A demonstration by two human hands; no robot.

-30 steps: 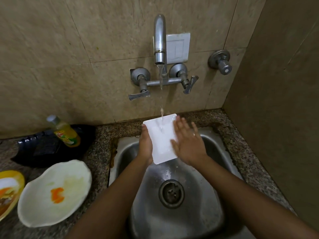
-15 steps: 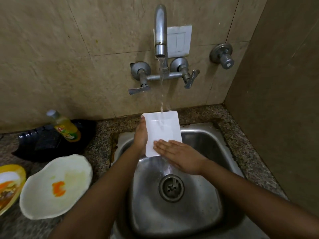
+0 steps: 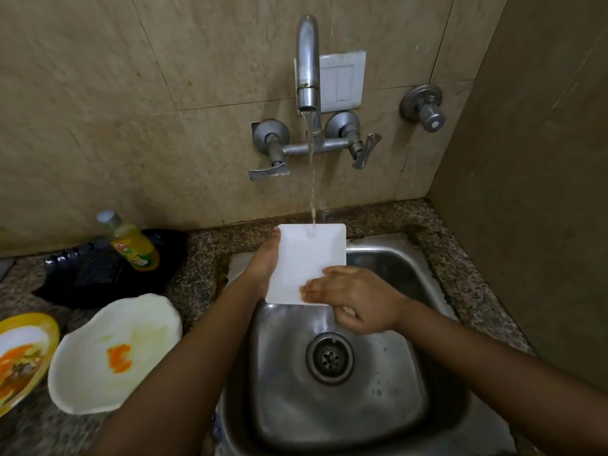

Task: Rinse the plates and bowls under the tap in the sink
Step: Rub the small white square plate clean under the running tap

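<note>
On the head camera I see the left hand (image 3: 263, 271) grasping the left edge of a square white plate (image 3: 306, 258), held over the sink (image 3: 411, 274) under the running tap (image 3: 308, 67). The right hand (image 3: 358, 301) grasps its lower right corner, fingers (image 3: 312, 287) across its face. A soiled white dish (image 3: 115, 353) sits on the worktop (image 3: 197, 258) at left.

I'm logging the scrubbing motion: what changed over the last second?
The right hand slid down the white square plate from its right side to its lower right corner, fingers now pointing left. The plate turned from tilted to square-on. The left hand still holds its left edge; the tap still runs.
</note>
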